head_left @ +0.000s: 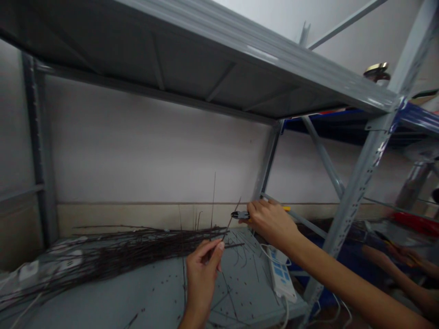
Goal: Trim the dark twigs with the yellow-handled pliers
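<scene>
My left hand point(205, 262) pinches a thin dark twig point(229, 224) between thumb and fingertips, its upper end tilted up to the right. In my right hand point(269, 219) is a pair of diagonal cutters point(241, 214) with dark jaws and a yellow handle. Those jaws are right at the twig, above my left fingers; whether they are closed on it I cannot tell. Behind and left of my hands lies a big bundle of dark twigs point(137, 253) on the grey shelf point(151, 297).
Cut bits and loose twigs litter the shelf by a white power strip point(283, 276) with cords. A grey upper shelf point(219, 27) hangs overhead, and a metal post point(360, 173) rises at right. Beyond it, another person's arms point(394, 265) show, blurred.
</scene>
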A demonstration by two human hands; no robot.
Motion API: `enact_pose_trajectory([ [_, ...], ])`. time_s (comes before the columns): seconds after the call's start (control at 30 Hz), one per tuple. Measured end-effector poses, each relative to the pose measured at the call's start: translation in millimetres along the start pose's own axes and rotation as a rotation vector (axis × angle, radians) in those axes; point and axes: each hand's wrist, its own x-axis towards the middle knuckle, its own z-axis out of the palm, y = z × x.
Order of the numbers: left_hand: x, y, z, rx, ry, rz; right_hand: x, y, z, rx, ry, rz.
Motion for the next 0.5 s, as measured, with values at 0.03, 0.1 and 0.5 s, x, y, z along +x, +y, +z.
enact_pose_trajectory([
  [0.03, 1.3, -1.1, -0.4, -0.016, 0.007, -0.033, -1.9, -1.9, 4.3, 0.036, -0.027, 0.003],
  [0.1, 5.1, -3.9, -1.5, -0.057, 0.02, -0.115, -7.1, -8.3, 12.8, 0.125, -0.078, 0.044],
  [0.5, 10.6, -21.9, -7.4, -0.006, -0.029, -0.024, -8.3, -62.5, 25.1, 0.732, 0.008, 0.376],
])
